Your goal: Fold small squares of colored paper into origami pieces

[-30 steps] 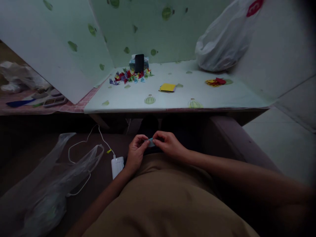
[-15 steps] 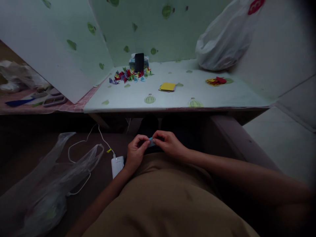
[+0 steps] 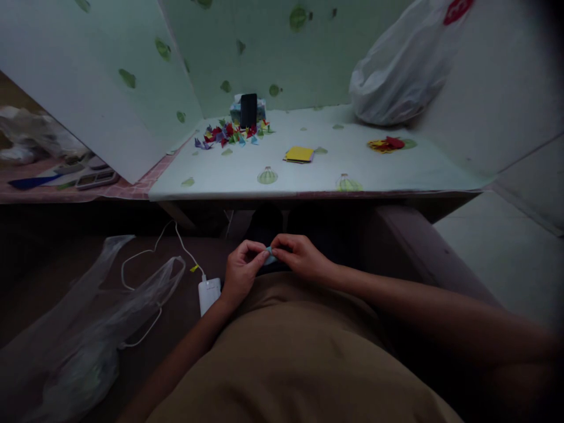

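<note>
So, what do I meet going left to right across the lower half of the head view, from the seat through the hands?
Clear plastic bag → white device → left hand → light-blue paper → right hand → armrest.

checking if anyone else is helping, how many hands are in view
2: the left hand and the right hand, side by side, both pinching the blue paper. No others show.
</note>
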`<state>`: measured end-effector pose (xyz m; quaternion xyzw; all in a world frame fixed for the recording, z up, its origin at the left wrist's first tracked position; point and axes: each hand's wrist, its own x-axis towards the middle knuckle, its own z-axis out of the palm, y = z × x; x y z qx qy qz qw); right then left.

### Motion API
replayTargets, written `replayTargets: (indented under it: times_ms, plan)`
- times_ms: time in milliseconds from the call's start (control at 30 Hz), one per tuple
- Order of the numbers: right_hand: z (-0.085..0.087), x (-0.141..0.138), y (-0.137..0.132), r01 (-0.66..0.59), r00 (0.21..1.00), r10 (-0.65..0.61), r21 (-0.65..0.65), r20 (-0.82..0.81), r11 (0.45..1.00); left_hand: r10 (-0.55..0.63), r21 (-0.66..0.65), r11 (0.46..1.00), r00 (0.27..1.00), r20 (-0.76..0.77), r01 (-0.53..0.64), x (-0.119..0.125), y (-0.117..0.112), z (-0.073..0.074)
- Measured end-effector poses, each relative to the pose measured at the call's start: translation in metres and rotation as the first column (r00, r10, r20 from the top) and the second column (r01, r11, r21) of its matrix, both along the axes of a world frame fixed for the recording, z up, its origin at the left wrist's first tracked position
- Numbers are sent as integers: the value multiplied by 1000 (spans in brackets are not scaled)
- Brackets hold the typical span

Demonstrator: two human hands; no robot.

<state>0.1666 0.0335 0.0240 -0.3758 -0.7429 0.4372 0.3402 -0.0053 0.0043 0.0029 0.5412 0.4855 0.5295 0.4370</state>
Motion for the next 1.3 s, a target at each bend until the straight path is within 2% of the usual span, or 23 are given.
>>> replayTargets:
  times_ms: [200,367,467,600,700,833,1100,1300]
  plan:
    - [2,1,1,-28,1000,28,-44,-7,999,6,-37,999,1000,12,-5,0,0,-1]
    - [0,2,3,-33,999,33,-81,7,996,-32,-40,999,996,84,36,3,1,-3]
    - [-1,1,3,-9,1000,8,-81,-13,997,-63,-116,990,988,140,80,3,2,-3]
    - [-1,2,4,56,998,-58,-43,-37,997,-151,-251,953,984,100,171,2,0,-2]
    - [1,4,8,103,992,-106,-49,-66,993,-157,-300,937,984,90,177,2,-3,0]
    - [4,8,15,90,991,-99,-97,-95,991,-126,-292,945,988,88,146,3,-3,-1]
    - [-5,4,11,-58,997,62,-107,37,993,-139,-198,971,990,-16,133,5,-1,-5]
    - [-2,3,7,46,996,-51,-68,-72,997,-159,-254,951,984,84,176,7,-1,-2]
